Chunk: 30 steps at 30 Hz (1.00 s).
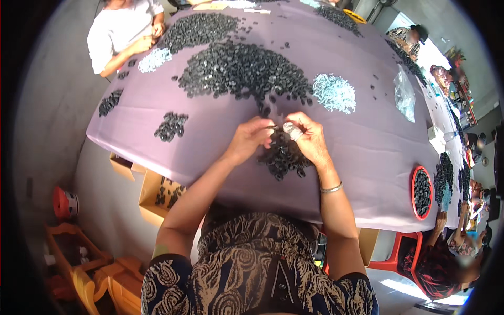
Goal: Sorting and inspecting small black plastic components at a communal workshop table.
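A mauve cloth is covering the broad tabletop [367,152], and work is going on at its near edge! Closest in, a small pile of black parts [284,163] is lying just below the hands, probably so pieces are staying within easy reach. Above it, the left hand [251,139] is pinching, thumb and finger together, on what is looking like a small dark piece [271,127]. The right hand [308,137], a pale wrap circling one finger, is curling in close opposite, seemingly for two-handed fine work; whether it is gripping anything, I cannot tell. Farther out, pale blue bits [334,93] are sitting apart from the big black heap [241,68], likely so the kinds aren't mixing. Beyond, a person in white [123,37] is working beside another black heap [199,29].
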Tool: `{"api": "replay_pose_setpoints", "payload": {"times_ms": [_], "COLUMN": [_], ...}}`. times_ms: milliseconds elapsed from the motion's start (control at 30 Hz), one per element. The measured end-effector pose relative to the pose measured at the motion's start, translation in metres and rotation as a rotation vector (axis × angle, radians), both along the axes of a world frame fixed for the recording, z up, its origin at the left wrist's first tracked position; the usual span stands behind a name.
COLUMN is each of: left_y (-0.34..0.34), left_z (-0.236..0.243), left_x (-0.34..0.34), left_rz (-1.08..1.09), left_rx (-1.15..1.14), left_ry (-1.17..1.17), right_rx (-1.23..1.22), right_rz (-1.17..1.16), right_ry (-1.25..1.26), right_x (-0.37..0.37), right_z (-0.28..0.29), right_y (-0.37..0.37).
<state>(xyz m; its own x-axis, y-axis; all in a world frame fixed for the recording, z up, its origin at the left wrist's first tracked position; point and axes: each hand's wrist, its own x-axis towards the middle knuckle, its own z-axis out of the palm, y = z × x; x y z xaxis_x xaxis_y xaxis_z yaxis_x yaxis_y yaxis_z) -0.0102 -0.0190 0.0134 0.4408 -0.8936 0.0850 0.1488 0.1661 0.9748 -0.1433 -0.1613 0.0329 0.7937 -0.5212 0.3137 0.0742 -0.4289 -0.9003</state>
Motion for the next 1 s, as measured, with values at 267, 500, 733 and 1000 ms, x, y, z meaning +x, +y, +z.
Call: {"api": "replay_pose_setpoints", "payload": {"times_ms": [267,500,733,1000], "left_y": [0.005,0.001,0.001,0.001], "left_z": [-0.003,-0.005,-0.006,-0.005], "left_x": [0.01,0.013,0.017,0.02], "left_rz": [0.096,0.059,0.094,0.096], "left_rx": [-0.036,-0.051,-0.033,-0.029], "left_ry": [0.169,0.233,0.246,0.298], "right_rx": [0.063,0.264,0.576,0.619], "right_rz": [-0.248,-0.309,-0.324,-0.326], "right_ry": [0.037,-0.026,-0.09,-0.173], "right_x": [-0.014,-0.018,-0.02,-0.022], "right_z": [0.0,-0.009,-0.013,-0.019], "right_y": [-0.033,-0.054,-0.066,-0.069]}}
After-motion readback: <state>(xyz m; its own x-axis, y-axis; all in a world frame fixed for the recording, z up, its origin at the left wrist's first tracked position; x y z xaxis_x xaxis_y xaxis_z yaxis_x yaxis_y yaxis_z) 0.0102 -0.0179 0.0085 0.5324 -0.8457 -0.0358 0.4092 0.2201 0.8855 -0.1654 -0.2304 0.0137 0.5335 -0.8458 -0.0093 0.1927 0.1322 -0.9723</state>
